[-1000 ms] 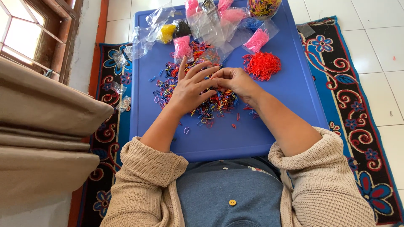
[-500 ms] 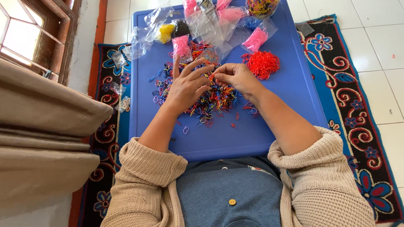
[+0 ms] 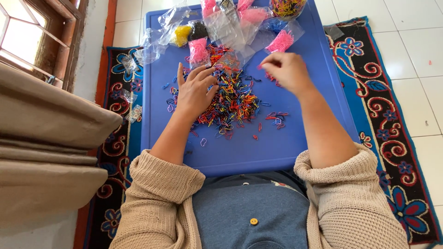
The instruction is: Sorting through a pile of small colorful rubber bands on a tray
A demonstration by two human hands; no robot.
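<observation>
Rubber bands (image 3: 230, 99) under flat left hand (image 3: 194, 90); right hand (image 3: 286, 69) pinched shut above bare blue table (image 3: 300, 143)

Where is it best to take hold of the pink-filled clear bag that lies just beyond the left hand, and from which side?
Probably the pink-filled bag is best pinched at its clear, flat upper end, coming from above on the side toward the yellow bag. The lower part bulges with loose pink bands, so it would squash and slip. The left hand is nearest; the right hand is further off.
</observation>
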